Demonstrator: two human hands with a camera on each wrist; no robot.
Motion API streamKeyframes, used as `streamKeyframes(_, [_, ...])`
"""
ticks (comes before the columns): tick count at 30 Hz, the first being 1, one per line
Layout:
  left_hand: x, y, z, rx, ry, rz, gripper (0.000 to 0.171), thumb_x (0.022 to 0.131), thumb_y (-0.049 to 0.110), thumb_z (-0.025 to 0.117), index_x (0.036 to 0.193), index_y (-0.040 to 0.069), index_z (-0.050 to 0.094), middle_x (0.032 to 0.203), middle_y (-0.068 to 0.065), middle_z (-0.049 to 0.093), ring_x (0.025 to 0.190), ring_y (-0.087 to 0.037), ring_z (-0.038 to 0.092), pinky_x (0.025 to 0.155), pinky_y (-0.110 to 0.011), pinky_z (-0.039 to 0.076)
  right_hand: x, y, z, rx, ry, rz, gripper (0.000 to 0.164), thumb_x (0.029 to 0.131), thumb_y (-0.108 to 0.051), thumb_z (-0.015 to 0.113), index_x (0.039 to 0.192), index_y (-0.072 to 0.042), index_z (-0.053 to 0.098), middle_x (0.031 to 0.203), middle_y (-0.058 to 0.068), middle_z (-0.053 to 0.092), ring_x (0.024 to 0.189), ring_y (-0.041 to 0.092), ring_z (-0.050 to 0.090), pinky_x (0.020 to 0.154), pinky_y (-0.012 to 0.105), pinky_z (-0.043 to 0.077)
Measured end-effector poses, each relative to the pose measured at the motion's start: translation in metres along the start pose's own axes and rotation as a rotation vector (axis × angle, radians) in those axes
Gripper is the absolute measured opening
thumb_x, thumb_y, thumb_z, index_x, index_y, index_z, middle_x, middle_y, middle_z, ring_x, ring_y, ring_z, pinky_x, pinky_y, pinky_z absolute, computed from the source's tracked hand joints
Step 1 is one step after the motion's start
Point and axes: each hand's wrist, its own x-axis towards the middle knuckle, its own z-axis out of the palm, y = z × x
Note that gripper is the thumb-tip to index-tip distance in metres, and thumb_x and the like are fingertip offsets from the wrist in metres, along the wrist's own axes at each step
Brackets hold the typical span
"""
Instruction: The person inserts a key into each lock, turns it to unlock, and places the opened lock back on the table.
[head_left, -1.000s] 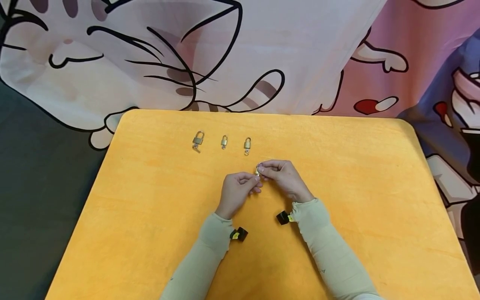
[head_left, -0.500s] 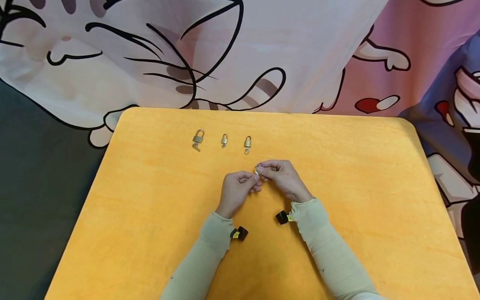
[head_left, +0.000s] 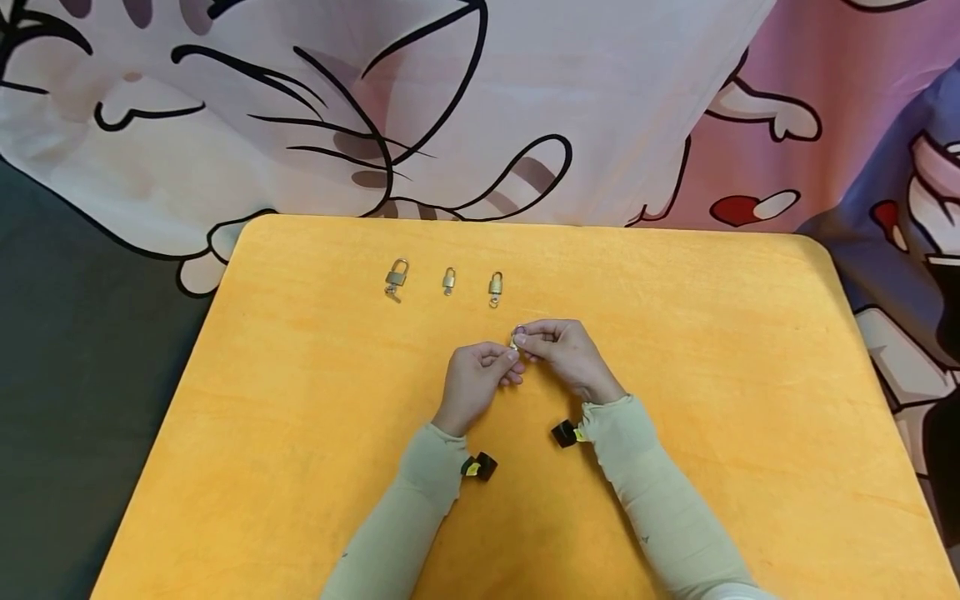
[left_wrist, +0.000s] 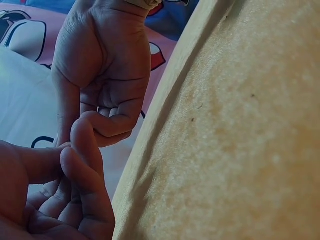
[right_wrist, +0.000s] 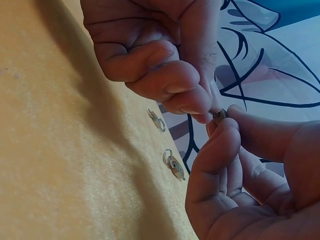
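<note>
Above the table's middle, a small brass padlock is held between both hands, its shackle pointing up and away. My right hand pinches its body between thumb and index finger. From below and left, my left hand pinches at its lower end; the fingertips cover whatever they grip there. In the right wrist view a little of the padlock body shows between the fingertips. Beyond the hands lie three more padlocks in a row: a larger one, a small one and a middle-sized one.
The yellow table extends around the hands, its far edge just behind the row of padlocks. Small keys or rings hang at the lower ends of those padlocks. A printed cartoon curtain hangs behind the table.
The head view has shifted slightly since the first frame. Both hands keep their pinch on the padlock with hardly any movement, and the three padlocks on the table stay put.
</note>
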Motion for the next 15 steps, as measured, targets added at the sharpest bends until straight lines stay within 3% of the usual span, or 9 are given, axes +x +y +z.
streamKeyframes(10, [-0.0003,-0.0005,0.0011,0.035,0.024,-0.003,0.017,0.096,0.013,0.070,0.090,-0.001,0.076,0.076,-0.010,0.074,0.065,-0.020,0.072,0.065,-0.034,0.059,-0.0002,0.0016,-0.0001,-0.026,-0.008,-0.005,0.026,0.095,-0.009,0.070,0.112,0.010,0.071,0.100,0.014,0.074,0.074,0.015,0.064,0.069,0.025,0.054])
streamKeyframes(15, [-0.0013,-0.0011,0.0027,0.070,0.045,0.039,0.014,0.095,0.011,0.071,0.086,0.000,0.076,0.074,-0.009,0.073,0.064,-0.021,0.072,0.064,-0.034,0.060,-0.0007,0.0018,-0.0010,-0.018,-0.016,-0.013,0.025,0.095,-0.008,0.069,0.111,0.010,0.071,0.098,0.013,0.073,0.073,0.016,0.062,0.068,0.025,0.054])
